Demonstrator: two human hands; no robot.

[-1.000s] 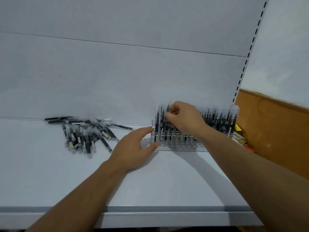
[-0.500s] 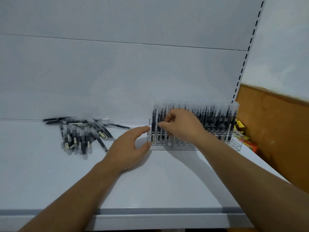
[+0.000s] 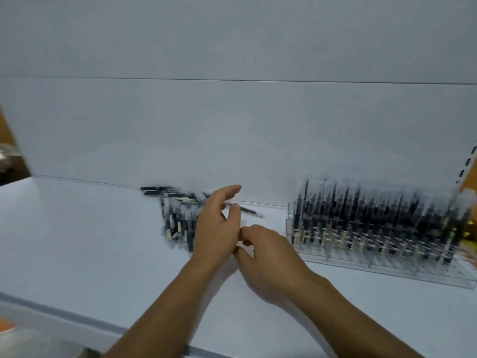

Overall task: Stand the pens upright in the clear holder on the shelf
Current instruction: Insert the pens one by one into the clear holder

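— Loose pens (image 3: 178, 223)?
— Centre frame, flat on shelf (image 3: 77, 241), axes mostly up-frame.
— Clear holder (image 3: 387, 266)?
— Right; standing pens (image 3: 374, 218) upright.
— Hands?
— Left hand (image 3: 216, 228) spread, relaxed; right hand (image 3: 268, 257) curled, grasp unclear.

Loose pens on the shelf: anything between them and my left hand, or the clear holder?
Nothing visible blocks either. The left hand is at the edge of the loose pens; between them and the clear holder is bare shelf, with only the right hand over it.
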